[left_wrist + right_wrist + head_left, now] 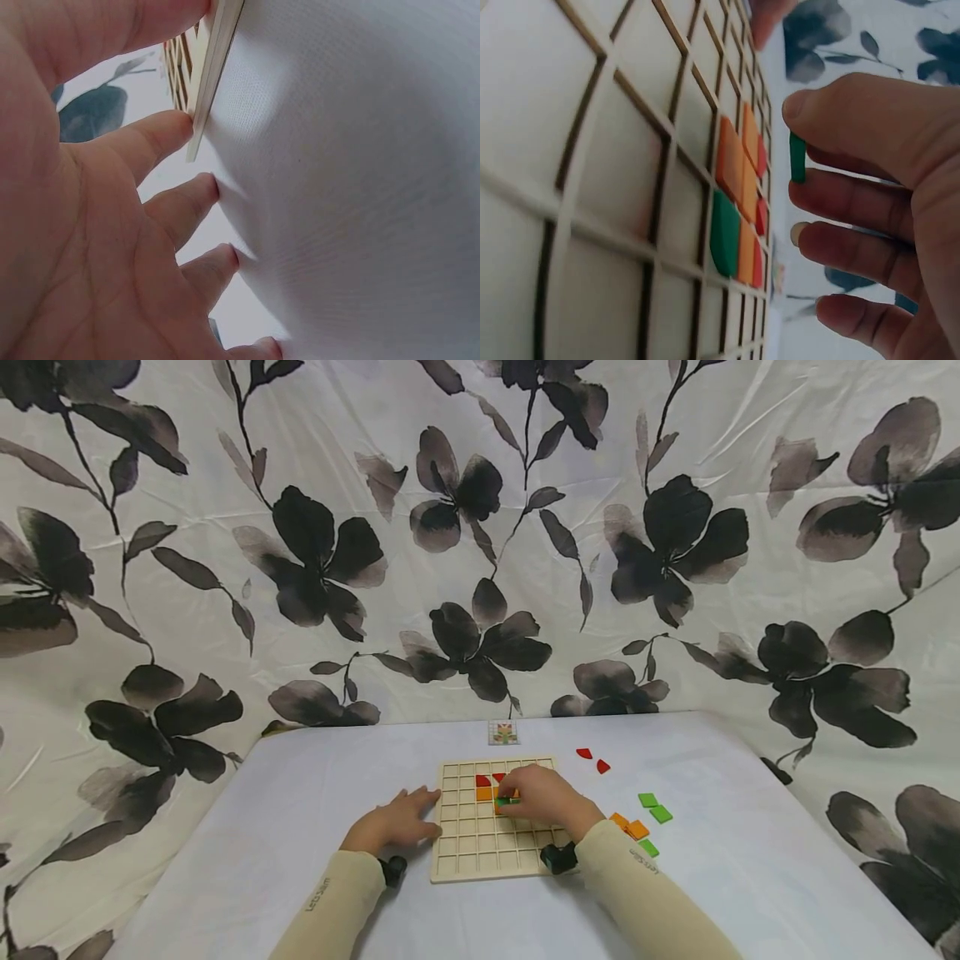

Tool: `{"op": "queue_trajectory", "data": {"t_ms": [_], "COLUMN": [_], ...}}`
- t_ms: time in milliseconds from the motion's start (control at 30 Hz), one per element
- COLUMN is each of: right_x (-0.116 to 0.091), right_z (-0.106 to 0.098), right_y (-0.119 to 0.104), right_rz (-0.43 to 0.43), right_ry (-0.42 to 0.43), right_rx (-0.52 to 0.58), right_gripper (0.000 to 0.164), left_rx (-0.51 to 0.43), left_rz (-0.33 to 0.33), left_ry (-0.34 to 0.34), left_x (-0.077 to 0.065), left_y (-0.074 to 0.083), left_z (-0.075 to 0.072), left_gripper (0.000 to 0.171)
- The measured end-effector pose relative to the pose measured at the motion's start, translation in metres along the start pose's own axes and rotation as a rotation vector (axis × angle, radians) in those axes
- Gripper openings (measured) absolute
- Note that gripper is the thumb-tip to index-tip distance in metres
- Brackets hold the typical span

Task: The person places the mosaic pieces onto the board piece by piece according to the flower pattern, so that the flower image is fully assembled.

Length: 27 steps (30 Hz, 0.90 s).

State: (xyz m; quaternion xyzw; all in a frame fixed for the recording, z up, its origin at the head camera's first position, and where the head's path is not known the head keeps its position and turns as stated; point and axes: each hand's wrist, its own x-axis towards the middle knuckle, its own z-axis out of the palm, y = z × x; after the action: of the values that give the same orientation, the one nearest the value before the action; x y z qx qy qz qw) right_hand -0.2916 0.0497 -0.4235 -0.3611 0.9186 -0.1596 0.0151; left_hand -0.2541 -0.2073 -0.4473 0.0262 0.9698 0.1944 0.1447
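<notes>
A square wooden grid board [465,843] lies on the white table. My right hand [543,793] is over its middle and pinches a small green tile [798,157] between thumb and index finger, apart from the board. Red tiles [482,781], orange tiles [483,793] and one green tile [724,234] sit in the board's cells; the right hand partly covers them in the head view. At the board's left edge my left hand [397,822] rests with spread fingers, its thumb and index finger touching the rim [214,67] and the other fingertips on the table.
Right of the board lie loose orange tiles [637,829], several green tiles [661,814] and two red pieces [603,767]. A small card with a coloured pattern [503,732] is at the table's far edge. Behind hangs a flower-printed cloth [480,568].
</notes>
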Motion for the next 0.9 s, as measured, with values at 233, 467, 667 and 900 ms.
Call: {"op": "queue_trajectory", "data": {"t_ms": [233, 467, 667, 900], "right_x": [0.012, 0.021, 0.026, 0.03], "right_z": [0.011, 0.022, 0.028, 0.033], "right_y": [-0.012, -0.017, -0.019, -0.02], "right_rz": [0.035, -0.002, 0.005, 0.029], "right_ry": [-0.033, -0.021, 0.017, 0.063], "right_rx": [-0.024, -0.102, -0.131, -0.126], "right_gripper": [0.013, 0.011, 0.01, 0.021], "left_rx": [-0.012, -0.014, -0.019, -0.012], "left_rz": [0.005, 0.01, -0.002, 0.003], "left_ry": [-0.002, -0.007, -0.003, 0.001], "left_x": [-0.002, -0.005, -0.004, -0.003], "left_y": [0.002, 0.003, 0.002, 0.0], "left_z": [0.0, -0.002, -0.001, -0.001], "left_gripper": [0.07, 0.069, 0.069, 0.069]}}
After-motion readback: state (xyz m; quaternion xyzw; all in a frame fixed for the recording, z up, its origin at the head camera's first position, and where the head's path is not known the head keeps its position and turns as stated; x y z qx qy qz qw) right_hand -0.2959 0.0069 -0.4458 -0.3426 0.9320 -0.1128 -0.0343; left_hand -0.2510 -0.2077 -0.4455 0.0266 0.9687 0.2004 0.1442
